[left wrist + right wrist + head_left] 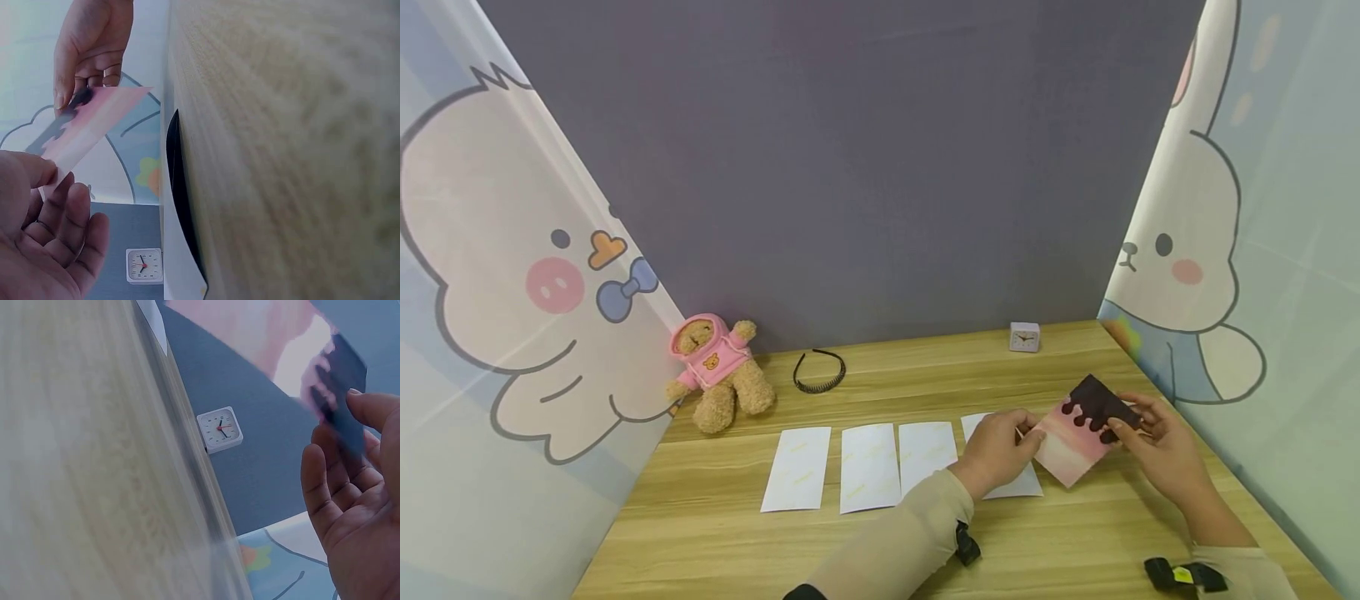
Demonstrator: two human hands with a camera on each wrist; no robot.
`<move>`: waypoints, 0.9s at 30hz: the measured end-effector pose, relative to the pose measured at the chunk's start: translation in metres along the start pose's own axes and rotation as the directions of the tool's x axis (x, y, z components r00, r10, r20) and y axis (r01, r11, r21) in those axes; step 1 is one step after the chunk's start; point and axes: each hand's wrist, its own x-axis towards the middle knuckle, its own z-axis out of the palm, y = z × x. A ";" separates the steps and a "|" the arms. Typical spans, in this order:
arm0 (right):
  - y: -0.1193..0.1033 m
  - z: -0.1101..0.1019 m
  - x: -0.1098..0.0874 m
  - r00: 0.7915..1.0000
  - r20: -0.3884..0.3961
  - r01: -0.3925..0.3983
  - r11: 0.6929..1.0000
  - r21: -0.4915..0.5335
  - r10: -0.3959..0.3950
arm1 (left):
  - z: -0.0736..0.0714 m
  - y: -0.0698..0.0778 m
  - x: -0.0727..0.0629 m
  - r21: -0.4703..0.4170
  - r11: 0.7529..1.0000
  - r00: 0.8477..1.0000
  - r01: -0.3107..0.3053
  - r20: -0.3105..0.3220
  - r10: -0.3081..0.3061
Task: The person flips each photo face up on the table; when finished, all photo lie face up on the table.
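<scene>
A gray panel (865, 183) rises behind the wooden surface (1060, 550), with a cartoon duck (490, 267) printed on the left wall and a rabbit (1195, 258) on the right. At the surface's far left corner lies a plush bear (722, 372) in a pink hoodie marked with a small bear face. A person in pale sleeves works near the right side, left hand (996, 450) over the last of four white sheets (797, 469), right hand (1165, 450) beyond it. The sheets lie in a row, long sides running away from the person, their faint yellow marks too pale to read. Between the hands, above the surface, is a pink card (1078, 437), its slightly longer axis slanting from lower left to upper right; the dark band faces upper right, its drips pointing to lower left. Each grip is closed on the card: the left pinches the pale end between thumb and fingers, the right the dark end. Behind the sheets rest a black headband (820, 386) and, at the far right, a white clock (1024, 337), its numerals too small to read.
</scene>
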 end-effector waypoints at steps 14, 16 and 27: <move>-0.005 0.000 -0.004 0.998 -0.055 -0.039 0.985 -0.167 0.030 | -0.003 0.002 -0.003 -0.037 0.999 1.000 0.028 0.015 -0.027; -0.005 0.000 -0.004 0.998 -0.062 -0.044 0.983 -0.180 0.033 | -0.003 0.002 -0.003 -0.031 0.999 1.000 0.021 0.014 -0.021; -0.005 -0.001 -0.006 0.997 -0.038 -0.079 0.988 -0.135 0.075 | -0.004 0.002 -0.004 -0.076 0.996 0.999 0.037 0.006 -0.037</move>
